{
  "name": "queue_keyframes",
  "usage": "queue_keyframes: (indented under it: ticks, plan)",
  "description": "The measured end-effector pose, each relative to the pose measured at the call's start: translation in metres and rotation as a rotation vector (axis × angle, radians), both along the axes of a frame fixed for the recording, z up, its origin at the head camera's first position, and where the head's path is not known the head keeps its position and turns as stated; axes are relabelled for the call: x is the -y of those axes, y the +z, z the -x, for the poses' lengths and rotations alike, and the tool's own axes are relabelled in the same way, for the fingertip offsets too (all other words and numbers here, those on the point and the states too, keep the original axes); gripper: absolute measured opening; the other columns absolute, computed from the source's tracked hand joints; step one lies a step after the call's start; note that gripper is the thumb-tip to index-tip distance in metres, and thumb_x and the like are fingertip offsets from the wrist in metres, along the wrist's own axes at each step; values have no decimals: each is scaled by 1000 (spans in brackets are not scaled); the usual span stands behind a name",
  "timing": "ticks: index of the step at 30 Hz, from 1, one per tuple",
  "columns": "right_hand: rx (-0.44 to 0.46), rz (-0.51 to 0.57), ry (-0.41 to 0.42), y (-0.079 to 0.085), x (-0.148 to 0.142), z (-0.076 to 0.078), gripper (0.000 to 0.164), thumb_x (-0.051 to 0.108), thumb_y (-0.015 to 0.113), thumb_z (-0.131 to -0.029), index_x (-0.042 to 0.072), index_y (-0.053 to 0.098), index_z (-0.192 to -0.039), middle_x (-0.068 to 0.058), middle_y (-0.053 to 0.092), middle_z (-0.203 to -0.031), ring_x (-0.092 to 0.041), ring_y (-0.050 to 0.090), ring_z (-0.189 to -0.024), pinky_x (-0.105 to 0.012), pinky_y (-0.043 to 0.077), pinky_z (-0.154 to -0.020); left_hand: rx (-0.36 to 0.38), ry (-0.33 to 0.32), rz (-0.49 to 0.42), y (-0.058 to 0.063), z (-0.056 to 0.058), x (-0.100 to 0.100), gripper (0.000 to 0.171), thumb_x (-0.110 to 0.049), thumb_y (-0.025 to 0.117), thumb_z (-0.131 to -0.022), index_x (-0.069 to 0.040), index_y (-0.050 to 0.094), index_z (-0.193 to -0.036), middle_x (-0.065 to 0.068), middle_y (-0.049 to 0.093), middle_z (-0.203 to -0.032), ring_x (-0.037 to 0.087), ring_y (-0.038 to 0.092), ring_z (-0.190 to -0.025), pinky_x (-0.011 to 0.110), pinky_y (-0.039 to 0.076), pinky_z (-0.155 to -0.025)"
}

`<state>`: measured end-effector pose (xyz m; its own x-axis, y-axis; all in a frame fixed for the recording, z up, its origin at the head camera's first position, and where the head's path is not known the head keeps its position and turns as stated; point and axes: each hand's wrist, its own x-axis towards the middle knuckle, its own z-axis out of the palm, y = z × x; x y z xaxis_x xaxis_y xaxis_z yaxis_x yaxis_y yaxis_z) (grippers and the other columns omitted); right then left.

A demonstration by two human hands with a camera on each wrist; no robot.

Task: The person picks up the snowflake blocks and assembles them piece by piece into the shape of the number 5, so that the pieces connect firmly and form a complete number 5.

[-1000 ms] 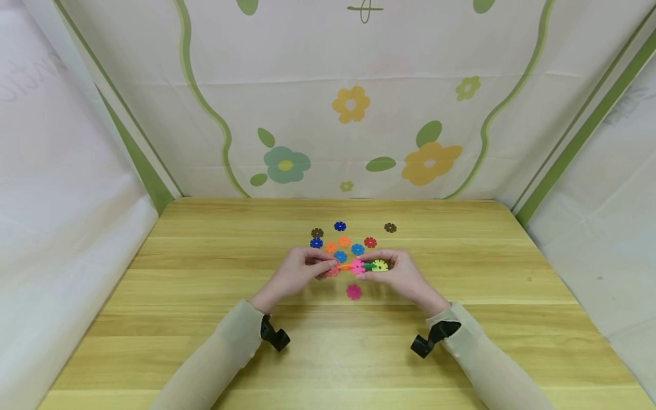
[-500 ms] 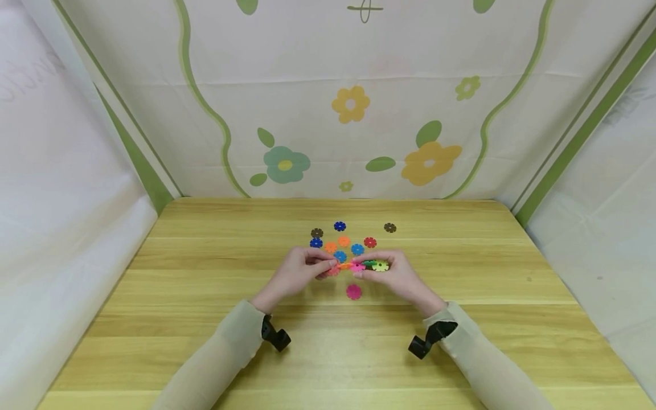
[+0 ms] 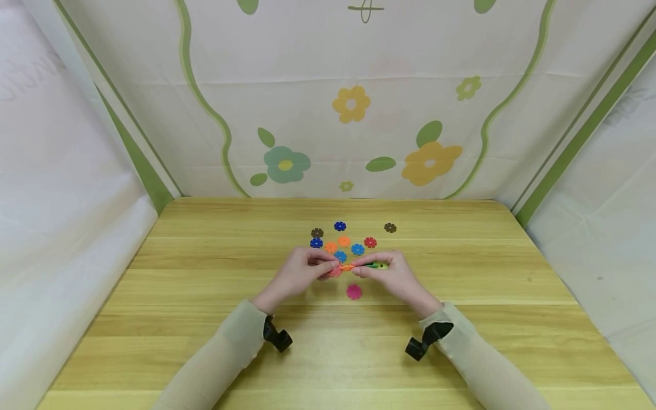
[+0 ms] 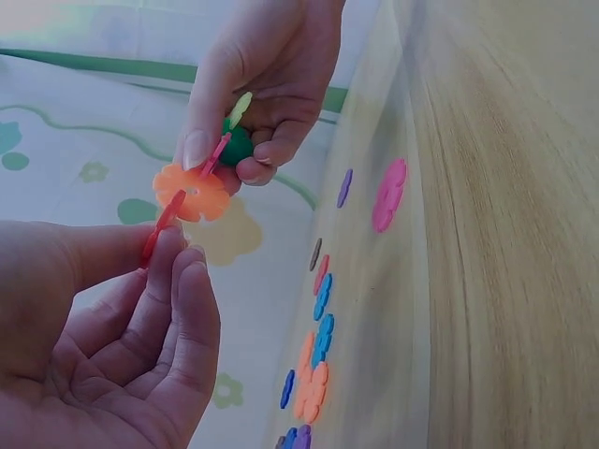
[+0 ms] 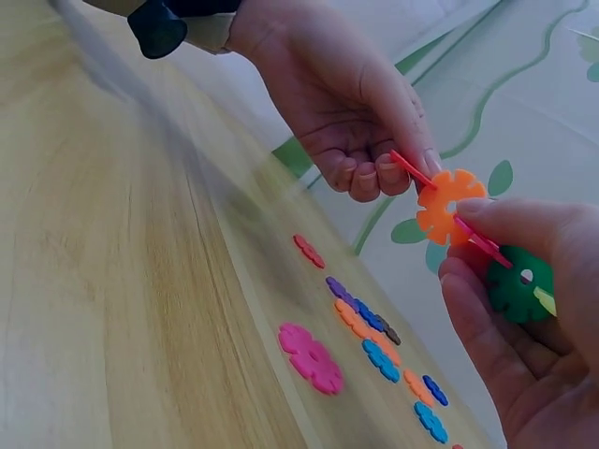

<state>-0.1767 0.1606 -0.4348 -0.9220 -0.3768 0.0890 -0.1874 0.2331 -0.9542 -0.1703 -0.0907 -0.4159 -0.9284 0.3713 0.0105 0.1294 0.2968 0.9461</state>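
Note:
A short chain of slotted plastic flower discs spans my two hands above the table. My left hand (image 3: 297, 270) pinches the red disc (image 4: 164, 229) at one end between thumb and fingertips. Slotted crosswise onto it is an orange disc (image 4: 192, 192), its face showing in both wrist views. My right hand (image 3: 397, 276) pinches the pink disc (image 5: 482, 243) joined to the orange one. Past the pink piece come a green disc (image 5: 517, 285) and a yellow-green disc (image 4: 241, 109), partly covered by the right hand's fingers.
Loose flower discs lie on the wooden table (image 3: 328, 353). A magenta disc (image 3: 354, 292) is nearest me. Beyond the hands are several more, including an orange disc (image 3: 344, 241), a red disc (image 3: 370, 242) and a brown disc (image 3: 390, 228). A printed cloth (image 3: 307, 114) hangs behind.
My right hand has turned the chain, so the pink and yellow-green discs now look thinner in the head view. The right wrist has shifted slightly left; the left hand has barely moved.

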Motion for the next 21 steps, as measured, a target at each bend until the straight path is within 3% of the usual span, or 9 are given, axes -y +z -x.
queue_keyframes:
  ticks: [5, 10, 21]
  plan:
    - [7, 9, -5, 0, 1, 0, 19, 29, 81, -90, 13, 81, -101, -3, 77, -100, -33, 73, -93, -41, 57, -89, -8, -5, 6, -1, 0, -1, 16, -20, 70, -99, -6, 77, -102, 3, 72, -87, 34, 69, -82, 50, 60, -77]
    - [-6, 11, -6, -1, 1, 0, 17, 30, 81, -91, 15, 81, -99, -3, 77, -98, -33, 73, -92, -47, 56, -90, -33, -4, 24, 0, -1, -3, 15, -19, 69, -100, -6, 76, -102, 2, 71, -85, 34, 69, -81, 51, 59, -75]
    - [-30, 0, 4, -3, 5, -2, 17, 33, 79, -91, 18, 81, -98, -1, 76, -99, -25, 73, -91, -50, 52, -93, -32, 20, 19, 1, -3, -6, 13, -17, 69, -100, -6, 76, -100, 2, 70, -83, 36, 69, -80, 51, 59, -72]
